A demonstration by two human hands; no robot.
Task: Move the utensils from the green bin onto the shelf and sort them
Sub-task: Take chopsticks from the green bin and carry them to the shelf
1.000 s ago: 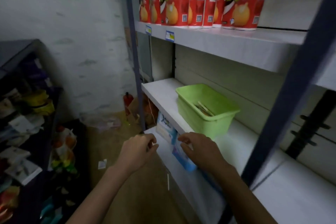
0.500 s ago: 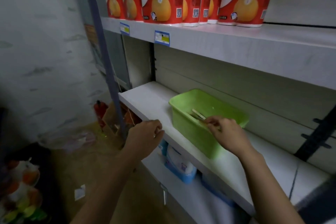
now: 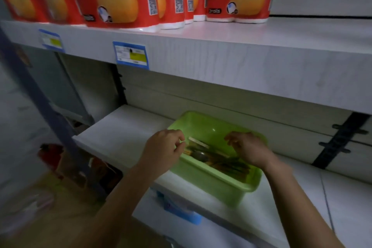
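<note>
Green bin sits on the shelf; its utensils look light, stiff and slick, best pinched mid-handle. Left hand hovers at the bin's 9 o'clock rim, right hand at 3 o'clock, both loosely curled, empty.

Green bin on shelf, utensils inside, left hand, right hand above
</note>
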